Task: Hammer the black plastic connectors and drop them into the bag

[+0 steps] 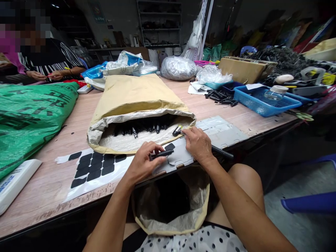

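Observation:
My left hand [147,161] pinches a small black pen-shaped piece [165,153] just above the table edge. Closed around a tool, my right hand [197,144] rests near the mouth of the paper sack. The tool has a black handle [223,152] and a short shiny head [176,131]; my fingers cover its middle. Several black pieces [134,132] lie inside the open tan sack [136,91] in front of me. Below the table edge, a second open sack [203,210] sits at my lap, its inside dark.
Under the sack lies a white sheet with black rounded squares [94,168]. A grey board [223,129] is to its right. A green sack [34,122] stands left, near a white device [18,183]. Blue baskets [265,101] are at right. A person [57,59] works across the table.

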Available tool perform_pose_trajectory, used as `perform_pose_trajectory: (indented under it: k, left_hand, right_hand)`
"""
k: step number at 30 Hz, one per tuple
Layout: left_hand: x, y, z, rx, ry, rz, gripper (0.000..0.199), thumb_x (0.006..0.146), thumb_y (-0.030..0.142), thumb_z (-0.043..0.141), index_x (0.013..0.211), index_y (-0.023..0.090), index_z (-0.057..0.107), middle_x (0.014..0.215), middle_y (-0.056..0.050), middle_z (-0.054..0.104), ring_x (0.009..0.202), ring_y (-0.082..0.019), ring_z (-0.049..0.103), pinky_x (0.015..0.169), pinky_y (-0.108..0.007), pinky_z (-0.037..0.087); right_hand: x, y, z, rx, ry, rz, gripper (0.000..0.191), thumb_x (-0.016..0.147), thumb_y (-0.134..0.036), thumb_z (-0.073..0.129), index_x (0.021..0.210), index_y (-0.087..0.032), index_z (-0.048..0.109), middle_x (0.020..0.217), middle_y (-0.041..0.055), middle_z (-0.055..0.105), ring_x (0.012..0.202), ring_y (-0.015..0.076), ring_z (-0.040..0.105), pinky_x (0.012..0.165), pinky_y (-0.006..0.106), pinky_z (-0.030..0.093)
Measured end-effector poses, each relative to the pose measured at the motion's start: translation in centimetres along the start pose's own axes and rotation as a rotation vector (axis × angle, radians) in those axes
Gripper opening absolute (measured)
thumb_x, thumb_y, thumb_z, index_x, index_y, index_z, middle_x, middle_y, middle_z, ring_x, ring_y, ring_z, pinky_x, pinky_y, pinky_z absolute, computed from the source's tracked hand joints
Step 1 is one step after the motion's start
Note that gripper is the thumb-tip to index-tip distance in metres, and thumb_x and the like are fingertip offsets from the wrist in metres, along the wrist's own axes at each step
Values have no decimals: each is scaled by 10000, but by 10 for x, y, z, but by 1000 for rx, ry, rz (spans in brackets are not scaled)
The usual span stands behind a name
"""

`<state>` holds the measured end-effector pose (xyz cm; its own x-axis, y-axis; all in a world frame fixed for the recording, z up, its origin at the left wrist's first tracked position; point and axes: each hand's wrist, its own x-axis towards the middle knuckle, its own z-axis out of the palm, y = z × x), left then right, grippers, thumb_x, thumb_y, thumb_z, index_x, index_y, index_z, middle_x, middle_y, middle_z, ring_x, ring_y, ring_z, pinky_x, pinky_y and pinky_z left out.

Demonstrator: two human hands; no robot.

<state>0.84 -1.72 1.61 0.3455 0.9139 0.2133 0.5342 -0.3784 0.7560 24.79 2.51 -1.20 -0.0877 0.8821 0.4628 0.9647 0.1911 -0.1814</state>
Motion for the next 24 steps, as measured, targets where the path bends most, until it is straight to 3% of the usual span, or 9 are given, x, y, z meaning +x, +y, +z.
perform_pose_trajectory:
  k: [4,6,8,12,15,18,21,23,24]
  left_hand:
    - [-33,34,14,-180,-357,-15,176,875,386,695,985,252,727,905,-9,697,818,-184,609,731,-289,452]
    - [-49,35,33,-163,-525,-70,145,840,353,702,954,269,733,879,5,699,754,-172,592,665,-286,423]
    - [-64,17,57,-84,-576,-163,153,793,334,698,937,288,724,882,5,704,736,-183,591,645,-305,400]
    - [-86,-43,100,59,-529,-424,274,762,400,668,1024,320,676,1005,-76,710,925,-302,665,755,-397,431]
    - [-94,-57,110,73,-560,-471,337,736,402,692,1066,335,671,1011,-101,707,962,-344,687,760,-434,449]
    - [-86,-25,90,52,-635,-403,354,722,403,739,1065,320,713,964,-88,724,901,-330,692,739,-427,458]
    - [-59,22,44,-116,-667,-250,293,822,443,686,1065,288,738,835,-36,709,773,-240,655,682,-346,473]
    - [-31,36,9,-175,-523,-225,279,894,487,609,1029,279,736,847,-17,713,779,-207,645,688,-302,486]
    - [-16,35,-8,-127,-357,-225,309,887,525,601,959,260,741,843,-21,717,780,-207,641,695,-298,489]
  right_hand:
    - [0,0,0,-9,7,-15,300,981,-220,509,1212,-281,691,1031,68,653,975,246,536,803,342,370]
    - [0,0,0,-8,5,-11,303,979,-214,508,1212,-277,691,1031,71,653,973,248,533,800,345,370]
    - [0,0,0,-5,2,-7,306,977,-214,509,1216,-273,691,1033,75,654,972,250,531,800,347,371]
    - [0,0,1,2,4,-7,315,992,-220,483,1221,-269,693,1034,84,653,964,251,531,796,346,366]
    - [-1,0,2,-7,12,-6,308,995,-221,478,1206,-276,695,1034,79,651,965,249,531,787,345,362]
    - [-1,0,2,-15,16,-11,302,992,-219,482,1198,-275,695,1033,73,650,963,248,531,782,346,362]
    - [-1,0,1,-4,12,-11,313,989,-223,488,1224,-265,691,1036,82,652,966,250,530,796,347,364]
    - [-1,0,1,3,5,-8,321,985,-218,492,1235,-259,689,1035,89,652,970,251,528,805,345,366]
    - [-1,0,1,4,2,-6,322,984,-218,492,1236,-257,689,1036,92,651,972,252,528,807,344,367]
